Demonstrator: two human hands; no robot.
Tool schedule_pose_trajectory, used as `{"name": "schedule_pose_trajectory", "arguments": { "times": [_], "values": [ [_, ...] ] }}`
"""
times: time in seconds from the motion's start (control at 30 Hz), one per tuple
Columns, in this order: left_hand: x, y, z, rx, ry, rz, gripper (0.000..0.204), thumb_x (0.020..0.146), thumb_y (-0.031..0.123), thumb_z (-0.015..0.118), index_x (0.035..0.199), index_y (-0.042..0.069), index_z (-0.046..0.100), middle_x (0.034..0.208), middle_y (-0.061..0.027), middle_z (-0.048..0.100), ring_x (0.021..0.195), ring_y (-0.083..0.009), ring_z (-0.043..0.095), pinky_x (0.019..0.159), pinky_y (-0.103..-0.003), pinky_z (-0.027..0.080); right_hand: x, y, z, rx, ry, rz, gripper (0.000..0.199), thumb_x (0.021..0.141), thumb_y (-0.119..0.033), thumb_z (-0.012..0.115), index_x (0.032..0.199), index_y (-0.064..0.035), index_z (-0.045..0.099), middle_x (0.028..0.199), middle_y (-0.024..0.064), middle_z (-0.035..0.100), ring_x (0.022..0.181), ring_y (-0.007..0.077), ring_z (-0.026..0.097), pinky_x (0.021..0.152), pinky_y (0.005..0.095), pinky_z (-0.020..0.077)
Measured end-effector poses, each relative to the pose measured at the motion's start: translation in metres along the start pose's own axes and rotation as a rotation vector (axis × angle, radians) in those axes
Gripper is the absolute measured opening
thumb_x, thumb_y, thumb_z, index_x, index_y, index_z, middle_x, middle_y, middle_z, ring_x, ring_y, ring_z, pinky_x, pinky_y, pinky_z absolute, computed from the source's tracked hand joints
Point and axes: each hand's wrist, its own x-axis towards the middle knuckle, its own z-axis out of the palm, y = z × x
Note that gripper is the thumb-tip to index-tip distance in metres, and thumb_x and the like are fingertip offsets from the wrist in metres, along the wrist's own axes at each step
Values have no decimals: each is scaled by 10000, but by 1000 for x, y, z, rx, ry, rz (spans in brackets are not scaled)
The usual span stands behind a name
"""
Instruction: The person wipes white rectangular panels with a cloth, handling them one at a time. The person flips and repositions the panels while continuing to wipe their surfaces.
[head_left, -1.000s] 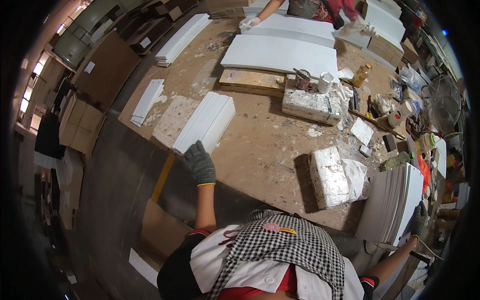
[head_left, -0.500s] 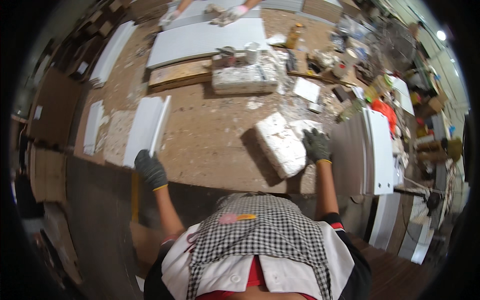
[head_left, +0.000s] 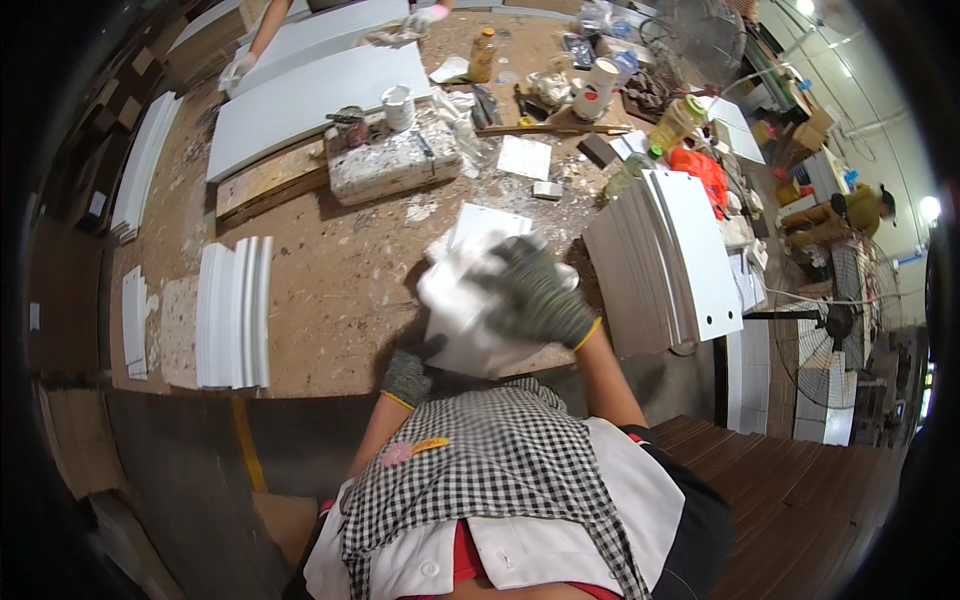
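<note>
My right hand [head_left: 530, 292], in a dark grey glove, lies on top of a white block wrapped in crumpled plastic [head_left: 462, 315] and grips it, lifted a little above the workbench. My left hand [head_left: 408, 373], gloved the same way, holds the block's lower left corner from beneath. A flat white panel [head_left: 487, 220] lies on the bench just behind the block. Motion blurs the right hand and the wrap.
A stack of white boards [head_left: 668, 255] leans at the right of the brown workbench [head_left: 340, 285]. White mouldings [head_left: 235, 312] lie at the left. A paint-spattered block [head_left: 392, 160], cans and bottles stand behind. Another person's gloved hands [head_left: 238, 70] rest on a long white board [head_left: 310, 100].
My left hand came from the bench's left edge to the wrapped block. Both hands now hold it, and it has moved toward me and lifted. The view has shifted left.
</note>
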Motion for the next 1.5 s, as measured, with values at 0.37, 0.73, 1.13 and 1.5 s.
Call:
{"name": "schedule_pose_trajectory", "arguments": {
  "times": [0.37,0.73,1.13,1.5],
  "values": [
    [-16,-15,-15,13,-190,185,454,1005,122,638,1421,-50,577,1311,-134,677,1168,-228,637,1028,-346,504,95,136,74,-64,-258,681,505,975,-603,594,1222,-191,748,1240,150,696,1100,322,688,979,457,568],
    [-6,44,1,391,-54,970,292,1060,220,581,1201,-10,695,1044,-152,727,992,-274,703,855,-392,577,19,-97,57,462,182,20,567,959,-481,647,1463,-233,570,1502,142,512,1455,349,423,1210,527,321],
    [-64,38,21,1030,347,1280,377,993,85,615,1365,32,648,1267,-191,716,1119,-328,716,908,-440,584,7,156,9,94,691,826,344,1027,-309,657,1197,-18,727,1212,188,715,1119,335,682,1042,429,521],
    [13,-46,40,1087,-140,1117,267,964,136,601,1190,22,687,1312,-147,667,1198,-262,661,1062,-470,535,44,-17,94,-200,103,-145,565,1001,-667,459,1380,-287,634,1495,109,538,1429,357,433,1164,571,344]
  ]
}}
